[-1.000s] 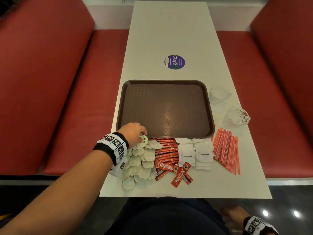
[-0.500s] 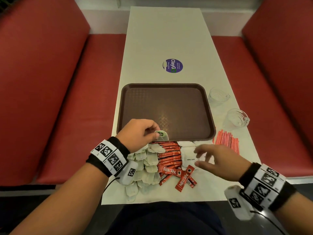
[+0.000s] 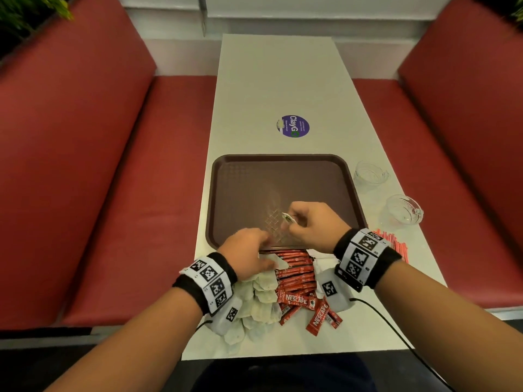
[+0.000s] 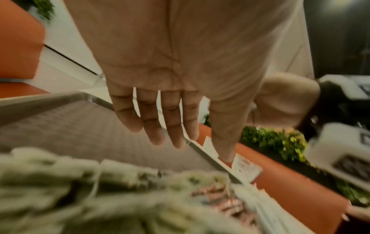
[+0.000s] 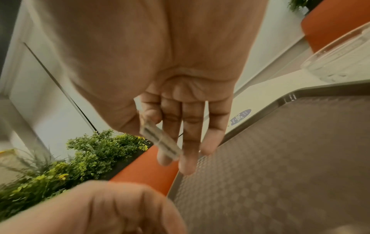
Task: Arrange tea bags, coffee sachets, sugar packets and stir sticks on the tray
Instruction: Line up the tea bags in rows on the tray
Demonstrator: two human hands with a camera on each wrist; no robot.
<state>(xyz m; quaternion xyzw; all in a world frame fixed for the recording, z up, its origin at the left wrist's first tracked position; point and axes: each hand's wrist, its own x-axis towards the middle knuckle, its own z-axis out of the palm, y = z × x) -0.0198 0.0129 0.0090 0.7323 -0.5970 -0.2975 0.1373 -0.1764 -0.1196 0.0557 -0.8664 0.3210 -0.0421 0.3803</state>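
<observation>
A brown tray [image 3: 254, 188] lies empty on the white table. Over its front middle my right hand [image 3: 291, 219] pinches a small white tea bag tag [image 3: 288, 217] with green print between thumb and forefinger; the right wrist view shows the tag [image 5: 160, 142] edge-on. My left hand [image 3: 264, 240] hovers with straight fingers [image 4: 170, 134] at the tray's front rim, above the pile of tea bags [image 3: 260, 301]. Red coffee sachets [image 3: 297, 281] lie right of the pile. Sugar packets are mostly hidden under my right wrist. Red stir sticks [image 3: 396, 244] show at the right.
Two clear glass cups [image 3: 369, 174] [image 3: 404, 209] stand right of the tray. A purple round sticker [image 3: 293, 126] marks the table beyond it. Red benches [image 3: 113, 193] flank the table on both sides.
The tea bag tag has passed from my left hand to my right, which came up over the tray. My left hand has dropped back toward the tea bag pile with its fingers straightened.
</observation>
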